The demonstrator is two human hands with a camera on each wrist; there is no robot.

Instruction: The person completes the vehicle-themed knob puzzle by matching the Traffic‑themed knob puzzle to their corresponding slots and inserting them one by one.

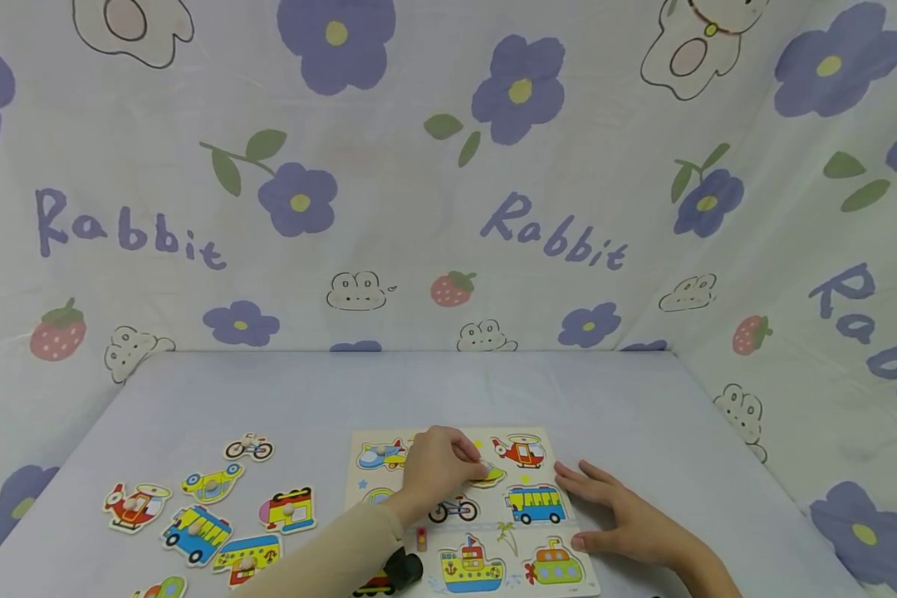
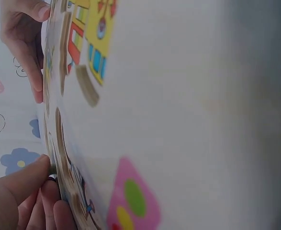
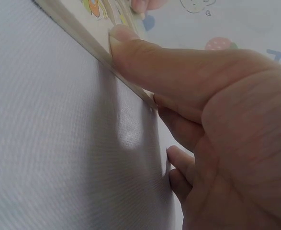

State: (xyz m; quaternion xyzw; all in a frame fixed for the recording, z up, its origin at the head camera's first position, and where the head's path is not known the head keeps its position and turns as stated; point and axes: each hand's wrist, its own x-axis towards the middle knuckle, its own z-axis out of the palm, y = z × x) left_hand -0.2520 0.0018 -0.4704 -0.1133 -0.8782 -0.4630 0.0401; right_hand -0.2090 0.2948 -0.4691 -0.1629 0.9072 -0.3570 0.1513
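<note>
"White cloth (image 1: 389,208), printed with purple flowers (image 1: 518,91), rises behind your table (image 1: 329,399). What lies largest on it?"

"Your board (image 1: 489,508), flat, with your right hand (image 1: 631,523) at its right edge."

"How do you have that hand?"

"Fingers extended and spread, thumb resting on the board's rim. Your left hand (image 1: 437,469) reaches over the board, thumb and finger pinching a piece (image 1: 491,475)."

"And over to your left?"

"You have loose shapes on the table: a bus (image 1: 197,534), a boat (image 1: 250,552) partly behind your sleeve (image 1: 344,540), a helicopter (image 1: 137,507), a car (image 1: 213,483), an upside-down train (image 1: 291,509) and a bike (image 1: 248,448)."

"Where exactly is your pinched piece?"

"Toward the board's top, just below and left of the helicopter picture (image 1: 519,451). Only a green and yellow part shows past your fingers; I can't tell whether it sits in a recess."
</note>
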